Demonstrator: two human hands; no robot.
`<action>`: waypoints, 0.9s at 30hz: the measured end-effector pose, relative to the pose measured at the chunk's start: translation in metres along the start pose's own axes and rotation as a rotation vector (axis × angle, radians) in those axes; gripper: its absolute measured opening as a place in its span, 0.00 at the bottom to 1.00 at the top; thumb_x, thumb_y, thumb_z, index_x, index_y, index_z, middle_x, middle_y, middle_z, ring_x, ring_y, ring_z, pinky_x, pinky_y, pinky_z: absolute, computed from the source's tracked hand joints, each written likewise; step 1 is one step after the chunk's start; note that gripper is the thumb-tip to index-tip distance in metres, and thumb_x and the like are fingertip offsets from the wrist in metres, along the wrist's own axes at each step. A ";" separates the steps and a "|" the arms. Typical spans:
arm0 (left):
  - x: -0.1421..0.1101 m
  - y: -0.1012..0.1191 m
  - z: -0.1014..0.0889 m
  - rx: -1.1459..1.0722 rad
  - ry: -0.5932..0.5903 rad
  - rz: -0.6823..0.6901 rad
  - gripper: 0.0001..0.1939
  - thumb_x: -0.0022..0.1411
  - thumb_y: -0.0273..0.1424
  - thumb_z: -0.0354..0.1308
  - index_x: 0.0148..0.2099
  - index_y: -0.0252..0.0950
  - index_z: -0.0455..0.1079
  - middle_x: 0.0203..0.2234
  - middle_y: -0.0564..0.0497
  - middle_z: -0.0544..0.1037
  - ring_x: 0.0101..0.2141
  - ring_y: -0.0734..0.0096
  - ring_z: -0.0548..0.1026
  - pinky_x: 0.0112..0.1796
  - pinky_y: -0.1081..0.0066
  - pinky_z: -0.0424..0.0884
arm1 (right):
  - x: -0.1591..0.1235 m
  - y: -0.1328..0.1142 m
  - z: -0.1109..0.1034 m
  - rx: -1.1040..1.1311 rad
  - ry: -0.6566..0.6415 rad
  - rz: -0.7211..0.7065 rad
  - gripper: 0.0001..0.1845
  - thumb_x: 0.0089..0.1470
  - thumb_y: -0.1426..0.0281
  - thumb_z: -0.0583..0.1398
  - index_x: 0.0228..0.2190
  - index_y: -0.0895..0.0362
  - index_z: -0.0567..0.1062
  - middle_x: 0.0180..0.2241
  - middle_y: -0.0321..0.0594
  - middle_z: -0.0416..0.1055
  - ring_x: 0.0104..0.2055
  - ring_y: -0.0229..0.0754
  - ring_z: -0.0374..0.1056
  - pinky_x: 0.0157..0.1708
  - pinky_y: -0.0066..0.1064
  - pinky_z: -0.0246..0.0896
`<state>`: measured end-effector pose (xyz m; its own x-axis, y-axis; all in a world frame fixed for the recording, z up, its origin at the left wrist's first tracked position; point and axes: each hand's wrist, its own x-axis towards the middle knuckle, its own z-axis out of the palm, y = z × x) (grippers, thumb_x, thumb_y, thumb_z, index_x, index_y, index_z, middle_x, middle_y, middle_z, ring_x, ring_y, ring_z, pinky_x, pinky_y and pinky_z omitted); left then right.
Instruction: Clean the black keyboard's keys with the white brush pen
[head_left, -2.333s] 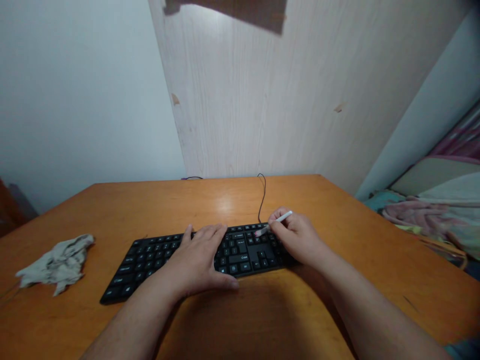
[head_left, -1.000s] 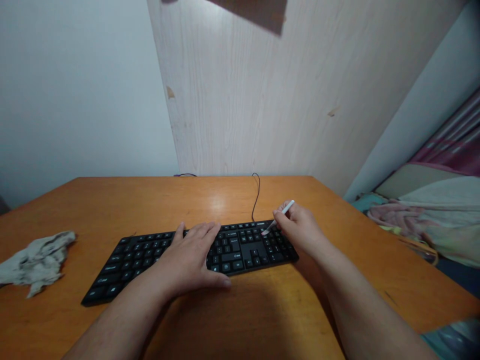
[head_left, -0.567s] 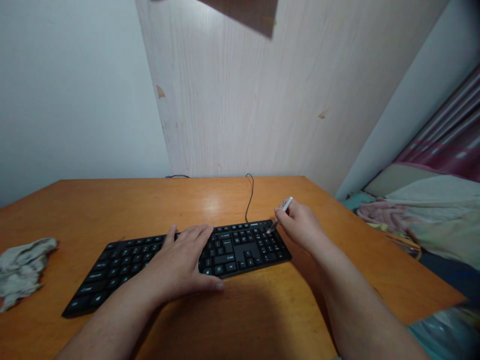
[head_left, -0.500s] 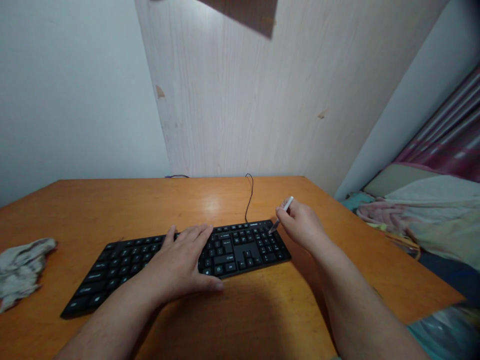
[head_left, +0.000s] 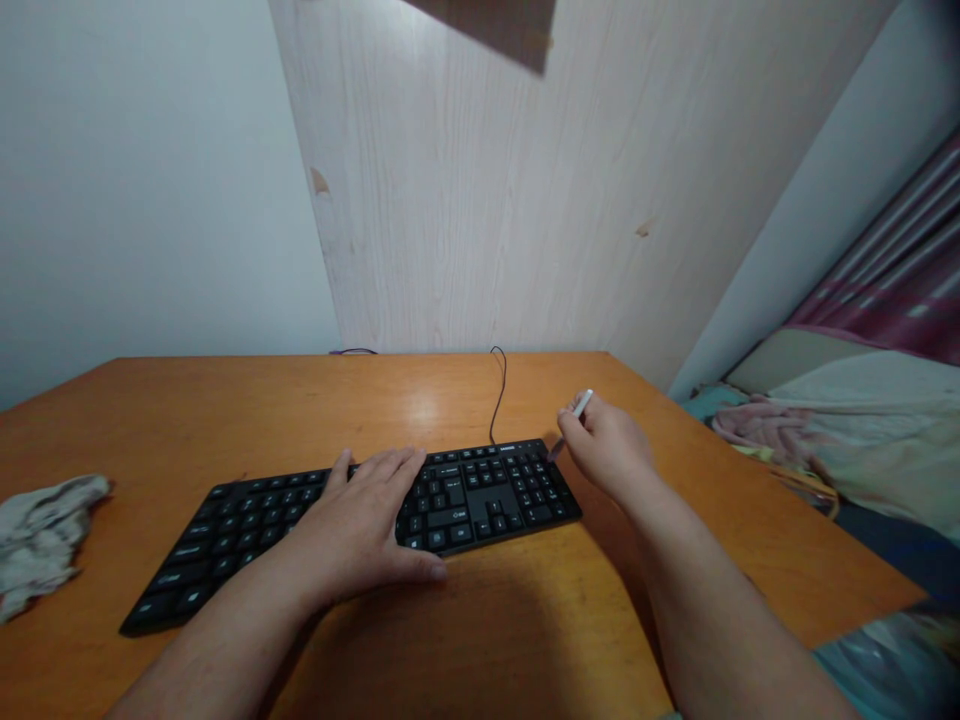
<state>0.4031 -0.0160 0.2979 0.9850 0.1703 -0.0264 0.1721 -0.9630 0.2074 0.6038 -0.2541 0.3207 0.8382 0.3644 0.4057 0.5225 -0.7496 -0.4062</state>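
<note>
A black keyboard [head_left: 491, 502] lies at a slant on the wooden table, its number pad at the right end. Across its middle rests my left hand [head_left: 375, 515], open and flat, fingers stretched over the keys and thumb spread past the near edge. The hand and forearm hide part of the keys. My right hand [head_left: 606, 440] is closed on a slim brush with a white handle [head_left: 583, 403]. The brush's dark tip points down at the upper right of the number pad; whether it touches the keys I cannot tell.
A crumpled pale cloth [head_left: 49, 540] lies on the table [head_left: 247, 415] at the left. The keyboard's thin black cable [head_left: 501, 395] runs toward the back wall. Beyond the table's right edge are heaped bedding [head_left: 862, 410] and a plastic bag [head_left: 892, 665].
My right hand has shifted slightly right with the brush, moving its tip from the number pad's keys toward the keyboard's right edge. My left hand stays in place.
</note>
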 end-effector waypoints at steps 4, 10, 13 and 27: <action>0.000 -0.001 0.002 0.002 0.001 0.008 0.66 0.42 0.66 0.63 0.75 0.36 0.52 0.71 0.35 0.56 0.69 0.32 0.54 0.66 0.34 0.35 | 0.000 0.000 0.000 0.102 0.004 -0.002 0.14 0.62 0.61 0.54 0.26 0.53 0.67 0.24 0.41 0.72 0.28 0.44 0.68 0.26 0.31 0.48; 0.001 -0.002 0.002 0.014 -0.012 0.001 0.66 0.43 0.66 0.62 0.75 0.35 0.51 0.72 0.35 0.55 0.69 0.34 0.53 0.66 0.36 0.35 | 0.000 0.001 -0.001 0.063 -0.018 -0.023 0.14 0.60 0.62 0.55 0.24 0.53 0.67 0.24 0.40 0.71 0.28 0.44 0.66 0.27 0.32 0.46; 0.000 -0.001 0.001 0.017 -0.024 0.000 0.67 0.43 0.67 0.61 0.76 0.34 0.49 0.72 0.35 0.54 0.69 0.34 0.52 0.66 0.36 0.34 | 0.000 0.001 -0.002 0.119 0.022 -0.009 0.13 0.59 0.62 0.56 0.25 0.53 0.67 0.23 0.39 0.69 0.27 0.43 0.65 0.26 0.32 0.47; 0.001 -0.007 0.007 -0.007 0.024 0.030 0.68 0.42 0.69 0.61 0.75 0.36 0.51 0.71 0.34 0.57 0.69 0.32 0.54 0.66 0.34 0.35 | -0.015 -0.019 0.010 0.570 -0.294 -0.187 0.08 0.60 0.67 0.55 0.28 0.53 0.68 0.24 0.34 0.72 0.27 0.40 0.66 0.28 0.30 0.55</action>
<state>0.4034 -0.0108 0.2892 0.9892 0.1468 0.0031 0.1427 -0.9662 0.2148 0.5826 -0.2397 0.3145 0.6911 0.6559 0.3037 0.5960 -0.2794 -0.7528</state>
